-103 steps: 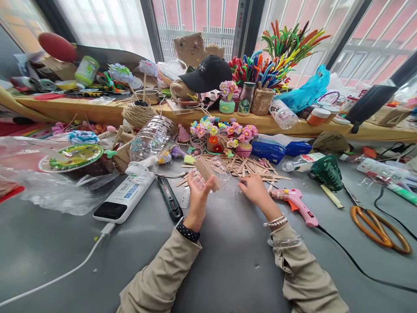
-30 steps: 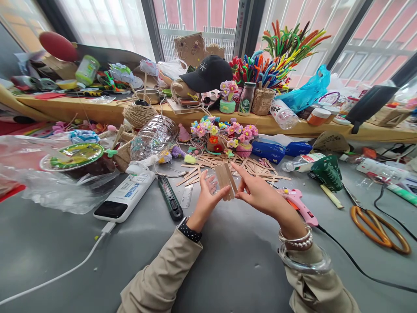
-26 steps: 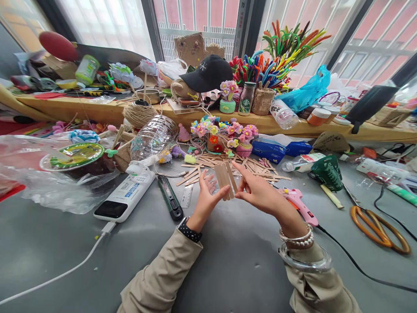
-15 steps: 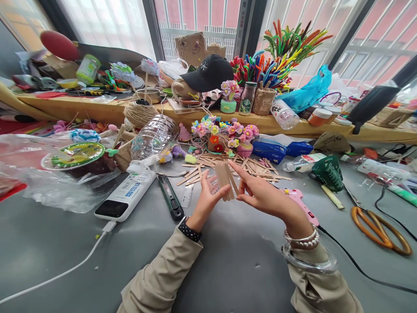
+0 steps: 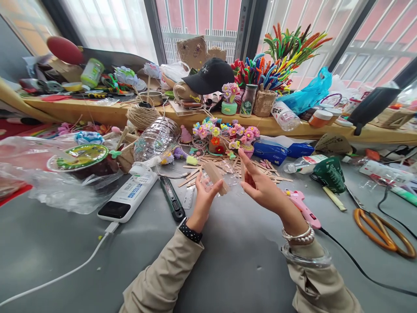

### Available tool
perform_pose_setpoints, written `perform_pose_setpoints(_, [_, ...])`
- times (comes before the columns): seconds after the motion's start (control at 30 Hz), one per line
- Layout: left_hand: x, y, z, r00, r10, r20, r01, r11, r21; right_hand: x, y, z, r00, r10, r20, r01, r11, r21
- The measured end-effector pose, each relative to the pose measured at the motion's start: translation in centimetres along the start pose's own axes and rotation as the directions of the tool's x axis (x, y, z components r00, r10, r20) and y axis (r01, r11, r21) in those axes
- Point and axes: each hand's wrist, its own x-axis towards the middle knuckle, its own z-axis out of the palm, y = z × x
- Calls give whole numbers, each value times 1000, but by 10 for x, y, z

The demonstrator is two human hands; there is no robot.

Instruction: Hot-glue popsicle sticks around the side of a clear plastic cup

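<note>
My left hand [image 5: 202, 201] grips a clear plastic cup with a band of wooden craft sticks [image 5: 215, 177] on its side, held above the grey table. My right hand [image 5: 260, 187] hovers just to the right of it, palm turned inward, pinching a single craft stick [image 5: 242, 170] between thumb and fingers. A loose pile of craft sticks [image 5: 257, 166] lies on the table right behind both hands. A pink glue gun [image 5: 301, 205] rests beside my right wrist.
A white power bank [image 5: 130, 194] and a black utility knife [image 5: 171, 198] lie to the left. Orange-handled scissors [image 5: 384, 226], a green tape dispenser [image 5: 328, 173] and a black cable [image 5: 358, 266] sit to the right. Small flower pots [image 5: 228, 135] and a clear bottle [image 5: 156, 138] stand behind.
My right hand has drawn away from the stick-covered cup and now holds one stick apart from it. My left hand has tilted the cup, so its sticks lean to the right.
</note>
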Motion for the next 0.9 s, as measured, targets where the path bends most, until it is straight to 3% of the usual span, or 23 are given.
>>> perform_pose_setpoints(0.17, [1, 0, -1, 999, 2, -54, -3, 1000, -17, 1, 2, 8, 992, -126, 4, 126, 990, -56])
perform_pose_setpoints(0.4, [-2, 3, 1, 997, -5, -82, 0, 999, -52, -14, 10, 33, 993, -111, -38, 104, 983, -151])
perform_pose_setpoints(0.63, [-3, 3, 2, 997, -58, -44, 58, 998, -5, -29, 13, 60, 987, -66, -147, 74, 996, 47])
perform_pose_setpoints(0.9, [-2, 1, 1, 998, -51, -23, 52, 998, 27, -31, 11, 64, 985, -21, -172, 46, 988, 146])
